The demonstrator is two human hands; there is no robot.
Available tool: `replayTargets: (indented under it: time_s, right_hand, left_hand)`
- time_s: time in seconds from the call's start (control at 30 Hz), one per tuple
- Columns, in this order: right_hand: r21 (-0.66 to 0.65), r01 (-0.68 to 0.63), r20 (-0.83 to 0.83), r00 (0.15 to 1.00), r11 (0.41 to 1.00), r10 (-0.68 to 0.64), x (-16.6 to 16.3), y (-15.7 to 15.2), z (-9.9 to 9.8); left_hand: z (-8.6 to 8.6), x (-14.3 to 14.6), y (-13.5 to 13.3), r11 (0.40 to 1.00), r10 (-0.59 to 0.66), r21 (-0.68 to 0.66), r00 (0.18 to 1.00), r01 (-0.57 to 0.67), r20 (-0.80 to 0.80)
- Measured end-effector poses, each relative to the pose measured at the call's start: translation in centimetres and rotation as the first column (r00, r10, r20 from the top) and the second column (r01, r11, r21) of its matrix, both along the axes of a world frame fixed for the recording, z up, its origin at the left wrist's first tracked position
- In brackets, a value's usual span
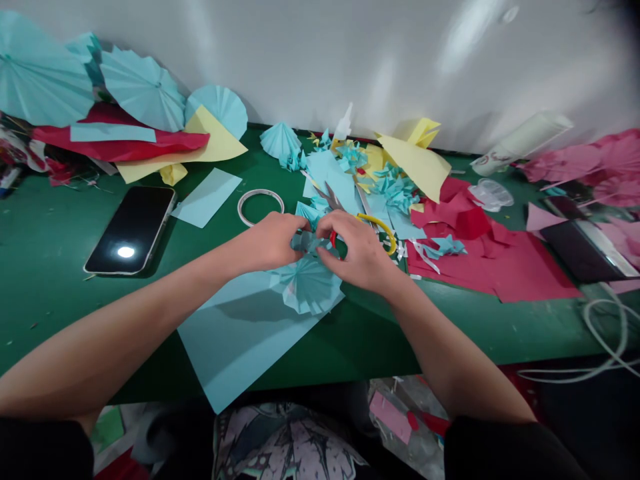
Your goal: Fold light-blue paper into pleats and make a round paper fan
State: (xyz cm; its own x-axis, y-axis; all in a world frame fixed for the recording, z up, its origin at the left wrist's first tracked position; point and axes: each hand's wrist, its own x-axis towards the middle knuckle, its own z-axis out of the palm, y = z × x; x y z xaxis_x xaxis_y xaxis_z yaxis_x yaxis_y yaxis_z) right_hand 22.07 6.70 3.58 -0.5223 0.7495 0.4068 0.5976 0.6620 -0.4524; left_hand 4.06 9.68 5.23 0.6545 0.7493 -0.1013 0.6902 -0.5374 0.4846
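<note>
My left hand and my right hand meet over the table, fingers bent and pinching a small light blue paper piece between them. My fingers partly cover its shape. Just below sits a pleated light blue paper rosette, over the corner of a flat light blue sheet; whether it joins the held piece I cannot tell. Scissors with a yellow handle lie behind my right hand, partly hidden. A white tape ring rests behind my left wrist.
A phone lies at left, near blue paper fans against the wall. Blue paper scraps, a glue bottle and yellow paper are at the back. Red paper, a dark device and white cable occupy the right.
</note>
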Motion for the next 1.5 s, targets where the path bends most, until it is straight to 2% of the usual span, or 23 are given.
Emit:
replayTargets:
  time_s: [0.13, 0.2, 0.4, 0.5, 0.63, 0.8, 1.0, 1.5]
  right_hand:
    - [-0.109, 0.143, -0.112, 0.982, 0.984, -0.155, -0.2, 0.1, -0.3]
    - [-0.193, 0.165, -0.156, 0.968, 0.967, -0.197, -0.2, 0.1, -0.5]
    - [-0.33, 0.082, -0.307, 0.933, 0.94, -0.189, 0.1, 0.4, -1.2]
    - [-0.372, 0.058, -0.331, 0.924, 0.926, -0.191, 0.1, 0.4, -1.3]
    - [-0.401, 0.145, -0.293, 0.915, 0.904, -0.277, -0.1, 0.5, -1.3]
    - [-0.435, 0.224, -0.297, 0.879, 0.872, -0.373, -0.6, 0.4, -1.7]
    - [-0.425, 0.22, -0.341, 0.86, 0.878, -0.38, -0.9, 0.2, -2.2]
    - [-0.489, 0.188, -0.332, 0.863, 0.852, -0.381, -0.8, 0.3, -2.2]
  left_hand:
    - [-0.2, 0.0, 0.1, 1.0, 0.004, 0.005, 1.0, -0.004, -0.009]
    - [-0.3, 0.0, 0.1, 1.0, 0.011, 0.003, 1.0, -0.011, -0.025]
    - [-0.4, 0.0, 0.2, 1.0, 0.014, -0.015, 1.0, -0.014, -0.024]
    - [-0.6, 0.0, 0.2, 0.999, 0.033, -0.008, 0.999, -0.033, -0.02]
    - [-0.9, 0.1, 0.3, 0.997, 0.078, -0.012, 0.997, -0.078, -0.01]
    - [-1.2, 0.4, 0.1, 0.997, 0.072, 0.006, 0.997, -0.072, 0.019]
    - [-1.6, 0.5, -0.1, 0.996, 0.085, 0.01, 0.996, -0.085, 0.011]
    - [-1.7, 0.5, 0.0, 0.995, 0.095, 0.023, 0.995, -0.095, 0.004]
